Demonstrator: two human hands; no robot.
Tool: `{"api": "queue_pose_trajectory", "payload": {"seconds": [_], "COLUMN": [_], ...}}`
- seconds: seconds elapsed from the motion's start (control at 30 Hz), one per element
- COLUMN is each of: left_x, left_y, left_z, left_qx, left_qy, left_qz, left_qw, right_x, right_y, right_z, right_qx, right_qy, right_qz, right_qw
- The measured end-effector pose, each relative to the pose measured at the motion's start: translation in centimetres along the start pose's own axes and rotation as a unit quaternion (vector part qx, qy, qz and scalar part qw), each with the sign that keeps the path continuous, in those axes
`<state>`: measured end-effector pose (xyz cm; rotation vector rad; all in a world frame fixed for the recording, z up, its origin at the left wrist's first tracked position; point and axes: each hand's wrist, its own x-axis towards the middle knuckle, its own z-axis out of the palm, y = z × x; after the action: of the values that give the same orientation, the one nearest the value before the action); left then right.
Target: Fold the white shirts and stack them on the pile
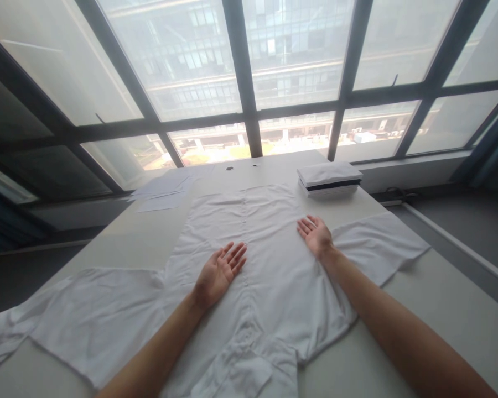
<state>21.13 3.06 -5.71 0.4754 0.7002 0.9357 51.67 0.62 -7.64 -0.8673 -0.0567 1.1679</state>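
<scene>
A white button-up shirt (274,276) lies spread on the table, its collar end toward me and its hem at the far side. Its sleeves reach out to the left and right, with wrinkles across the cloth. My left hand (219,271) is over the middle of the shirt near the button line, palm up, fingers stretched and holding nothing. Over the shirt's right edge, close to the right sleeve, my right hand (315,235) is also palm up with its fingers apart and nothing in it. Whether either hand touches the cloth I cannot tell.
A stack of folded white cloth (330,176) with a dark layer sits at the table's far right. Several sheets of paper (164,190) lie at the far left. The white table (136,237) ends near large windows (294,61). A dark curtain (496,149) hangs at right.
</scene>
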Motion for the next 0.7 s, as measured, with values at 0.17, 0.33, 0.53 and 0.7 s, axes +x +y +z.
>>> {"api": "queue_pose_trajectory", "payload": {"seconds": [0.17, 0.33, 0.53, 0.7], "left_x": [0.1, 0.2, 0.3, 0.5], "left_y": [0.0, 0.0, -0.1, -0.3], "left_z": [-0.1, -0.1, -0.2, -0.7], "left_qx": [-0.007, -0.008, -0.011, -0.027], "left_qy": [0.003, 0.010, 0.010, 0.027], "left_qz": [-0.004, -0.003, 0.000, -0.008], "left_qw": [1.000, 1.000, 1.000, 0.999], "right_x": [0.5, -2.1, -6.8, -5.2], "right_y": [-0.4, 0.1, 5.3, 9.5], "right_z": [-0.4, 1.1, 5.3, 8.2], "right_qx": [0.002, -0.016, -0.053, -0.104], "right_qy": [-0.006, -0.055, -0.199, -0.185], "right_qz": [-0.047, -0.042, 0.069, 0.144], "right_qw": [0.999, 0.997, 0.976, 0.967]}}
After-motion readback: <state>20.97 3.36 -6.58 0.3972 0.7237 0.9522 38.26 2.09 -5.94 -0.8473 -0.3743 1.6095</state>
